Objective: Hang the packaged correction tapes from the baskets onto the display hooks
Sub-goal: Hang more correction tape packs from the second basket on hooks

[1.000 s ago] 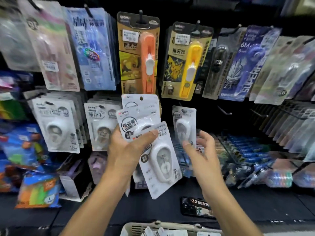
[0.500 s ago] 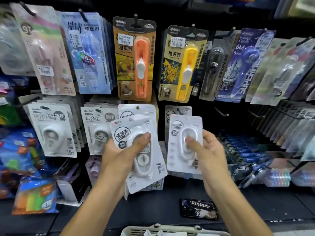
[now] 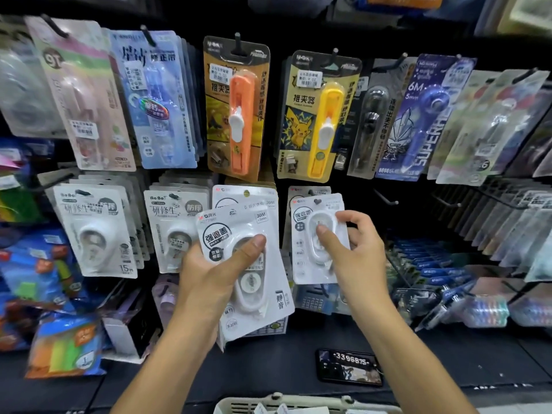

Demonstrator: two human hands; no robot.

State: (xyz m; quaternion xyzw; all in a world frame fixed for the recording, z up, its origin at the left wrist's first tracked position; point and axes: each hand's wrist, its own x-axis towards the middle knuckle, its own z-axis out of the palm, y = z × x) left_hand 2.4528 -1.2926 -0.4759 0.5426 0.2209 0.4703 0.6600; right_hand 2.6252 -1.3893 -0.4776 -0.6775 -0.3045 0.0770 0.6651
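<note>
Pale plastic marks the nearest thing: the rim of a basket (image 3: 286, 406) at the bottom edge of the view, with a few white packs poking up inside — judging by the task, the stock to be hung is drawn from here. Just beyond it a phone (image 3: 349, 367) lies flat on the dark shelf (image 3: 448, 354).

Above the shelf, the left hand (image 3: 209, 276) is closed on a small stack of correction tape packs (image 3: 254, 264), thumb pressed across the front blister and the other fingers hidden behind. It seems to serve as a reserve, kept close to the display so that packs can be fed across.

The right hand (image 3: 358, 252) grips a single pack (image 3: 316, 234), thumb on the blister and fingers curled round its right edge. That pack is upright with its hang hole at the top, close in front of matching packs already hanging, so I judge it is being lined up for their hook; whether the hole is on the hook I cannot tell.

Farther back, an orange clip pusher pack (image 3: 236, 109) and a yellow one (image 3: 319, 115) hang from the upper row.
</note>
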